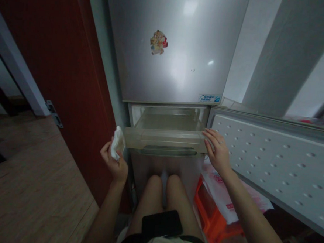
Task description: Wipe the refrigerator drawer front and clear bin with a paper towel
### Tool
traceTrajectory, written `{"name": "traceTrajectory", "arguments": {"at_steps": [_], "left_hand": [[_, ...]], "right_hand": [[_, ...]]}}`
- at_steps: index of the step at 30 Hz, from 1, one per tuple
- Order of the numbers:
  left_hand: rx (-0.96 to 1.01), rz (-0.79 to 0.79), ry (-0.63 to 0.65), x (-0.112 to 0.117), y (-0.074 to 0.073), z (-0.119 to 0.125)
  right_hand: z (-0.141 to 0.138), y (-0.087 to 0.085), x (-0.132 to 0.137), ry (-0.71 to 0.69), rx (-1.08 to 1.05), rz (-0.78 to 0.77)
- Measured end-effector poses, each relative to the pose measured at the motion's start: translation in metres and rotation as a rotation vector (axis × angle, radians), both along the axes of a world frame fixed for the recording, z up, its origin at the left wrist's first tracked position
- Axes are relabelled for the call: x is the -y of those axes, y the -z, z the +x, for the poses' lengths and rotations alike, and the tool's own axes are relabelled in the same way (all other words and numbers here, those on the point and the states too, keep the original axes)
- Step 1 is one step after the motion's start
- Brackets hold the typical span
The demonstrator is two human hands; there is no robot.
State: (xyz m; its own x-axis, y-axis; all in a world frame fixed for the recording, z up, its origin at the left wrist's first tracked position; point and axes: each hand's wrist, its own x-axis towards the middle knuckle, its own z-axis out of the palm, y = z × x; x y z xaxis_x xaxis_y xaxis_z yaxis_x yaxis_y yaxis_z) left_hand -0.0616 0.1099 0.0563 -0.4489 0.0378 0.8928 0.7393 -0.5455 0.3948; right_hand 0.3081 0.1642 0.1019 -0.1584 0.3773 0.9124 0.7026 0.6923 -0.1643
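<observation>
A pale translucent drawer (166, 139) is pulled partway out of the refrigerator compartment, and its inside looks bare. My right hand (218, 149) grips the drawer's right front corner, fingers over the top edge and thumb against the front. Near the left front corner, my left hand (115, 164) is closed on a folded white cloth (118, 143). The cloth is beside the drawer's end; whether it touches the drawer I cannot tell.
The silver refrigerator door (176, 74) above is closed. A dimpled compartment door (275, 162) swings open to the right. Below it, an orange crate (213, 232) carries a white plastic bag (223, 196). A red-brown door (63, 66) stands left. A black phone (162, 223) lies on my lap.
</observation>
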Motion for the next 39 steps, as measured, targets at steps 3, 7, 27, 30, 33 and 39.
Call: {"name": "traceTrajectory", "arguments": {"at_steps": [3,7,27,30,33,39], "left_hand": [[-0.21,-0.073,-0.007,-0.005,0.01,0.005],[-0.249,-0.106,-0.019,-0.01,0.02,0.011],[-0.287,-0.088,-0.023,-0.033,0.021,0.003],[-0.316,-0.086,-0.014,-0.036,0.023,0.002],[-0.319,-0.101,-0.006,-0.037,0.025,0.0],[-0.346,-0.196,0.037,-0.031,0.036,0.002]], "right_hand": [[0.001,0.0,0.0,-0.001,0.005,-0.002],[0.002,0.001,0.0,0.0,0.029,-0.002],[0.002,0.003,0.0,0.0,0.025,-0.008],[0.002,0.003,0.0,0.003,0.029,-0.005],[0.002,0.003,0.0,0.003,0.033,0.001],[0.002,0.005,-0.002,0.009,0.027,-0.005]]}}
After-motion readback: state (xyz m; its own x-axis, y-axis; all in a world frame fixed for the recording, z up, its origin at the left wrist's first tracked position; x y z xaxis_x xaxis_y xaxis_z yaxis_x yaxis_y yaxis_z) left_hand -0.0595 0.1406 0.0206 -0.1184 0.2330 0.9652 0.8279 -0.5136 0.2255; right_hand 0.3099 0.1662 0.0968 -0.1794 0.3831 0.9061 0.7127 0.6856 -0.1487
